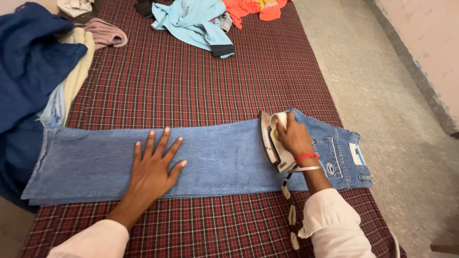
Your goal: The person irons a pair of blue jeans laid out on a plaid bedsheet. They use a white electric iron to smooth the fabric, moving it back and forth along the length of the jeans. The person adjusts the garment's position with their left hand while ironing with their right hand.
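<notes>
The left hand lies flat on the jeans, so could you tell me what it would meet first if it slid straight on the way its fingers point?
The left hand would probably leave the jeans and meet bare checked cloth first.

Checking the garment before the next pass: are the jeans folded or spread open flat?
Folded lengthwise: the jeans lie as one flat leg-wide strip on the plaid cloth, left hand pressing, right hand on the iron.

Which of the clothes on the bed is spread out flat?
The blue jeans, under both hands; the light blue top and orange garment lie crumpled at the far end.
</notes>
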